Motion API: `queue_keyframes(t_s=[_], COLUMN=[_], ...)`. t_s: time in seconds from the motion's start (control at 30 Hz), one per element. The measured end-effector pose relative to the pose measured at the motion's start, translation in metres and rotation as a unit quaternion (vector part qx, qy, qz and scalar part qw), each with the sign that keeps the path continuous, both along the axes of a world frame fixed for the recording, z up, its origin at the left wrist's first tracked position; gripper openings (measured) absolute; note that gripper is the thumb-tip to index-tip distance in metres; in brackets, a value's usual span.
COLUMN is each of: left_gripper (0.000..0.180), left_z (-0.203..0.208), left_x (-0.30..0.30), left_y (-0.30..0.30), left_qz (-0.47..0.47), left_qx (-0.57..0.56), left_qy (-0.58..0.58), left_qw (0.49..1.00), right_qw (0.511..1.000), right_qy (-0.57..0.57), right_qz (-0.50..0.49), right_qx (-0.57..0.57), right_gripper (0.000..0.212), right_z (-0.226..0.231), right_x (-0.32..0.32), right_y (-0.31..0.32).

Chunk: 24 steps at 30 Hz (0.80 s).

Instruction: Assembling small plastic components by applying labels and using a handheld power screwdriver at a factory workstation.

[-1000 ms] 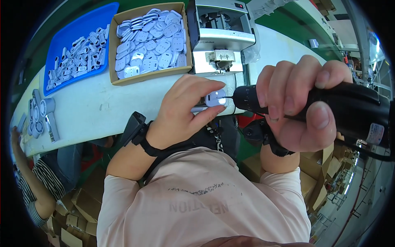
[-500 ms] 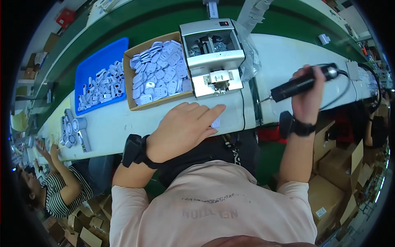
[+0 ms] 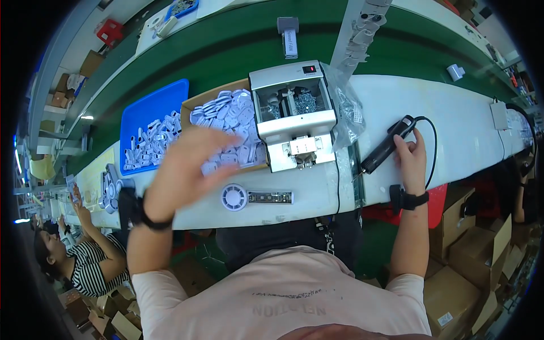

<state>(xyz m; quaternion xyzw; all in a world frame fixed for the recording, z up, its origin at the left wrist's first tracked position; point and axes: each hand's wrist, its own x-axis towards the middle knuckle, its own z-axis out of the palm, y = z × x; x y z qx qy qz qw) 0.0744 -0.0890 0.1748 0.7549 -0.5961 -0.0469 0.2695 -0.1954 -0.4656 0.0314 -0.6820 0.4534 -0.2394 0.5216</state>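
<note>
My left hand (image 3: 190,170), blurred by motion, is over the near left side of the cardboard box of white plastic covers (image 3: 235,113). Its thumb and fingers are apart, with nothing seen between them. A small white handheld fan (image 3: 234,197) lies on the bench in front of me, the circuit board (image 3: 269,197) bare along its handle. My right hand (image 3: 412,161) is beside a black corded electric screwdriver (image 3: 382,150), which slants over the bench with its bit toward me. Thumb and forefinger are parted, the thumb tip at the tool's edge.
Behind the fan stands a silver screw feeder (image 3: 294,122) with loose screws inside, a clear plastic bag (image 3: 347,116) at its side. A blue tray (image 3: 129,136) of small white parts is on the left. Further left sits a co-worker (image 3: 85,258) in a striped top.
My left hand has moved left, away from the near middle of the bench, uncovering the fan. My right hand has come down with the screwdriver, and its grip has loosened. The view has shifted.
</note>
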Motion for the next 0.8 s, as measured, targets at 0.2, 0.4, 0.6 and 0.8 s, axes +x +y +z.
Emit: queue_keyframes(t_s=[0.2, 0.4, 0.6, 0.8], left_gripper=[0.033, 0.037, 0.033, 0.048], left_z=[-0.041, -0.104, -0.114, -0.041], left_x=[0.132, 0.183, 0.215, 0.195], left_y=[-0.102, -0.212, -0.202, -0.114], left_qz=[0.063, -0.074, -0.093, 0.128], left_qx=[0.052, 0.147, 0.135, 0.105], left_qy=[-0.191, -0.372, -0.422, -0.259], left_qw=[0.978, 0.914, 0.891, 0.951], right_qw=[0.990, 0.975, 0.968, 0.969], right_qy=[-0.103, -0.131, -0.119, -0.138], right_qz=[-0.046, -0.024, -0.027, -0.017], right_qx=[0.089, 0.179, 0.219, 0.204], right_gripper=[0.062, 0.057, 0.053, 0.049], right_z=[-0.009, 0.002, 0.003, -0.004], right_x=[-0.010, -0.019, -0.009, -0.012], right_y=[-0.022, -0.029, -0.027, -0.032])
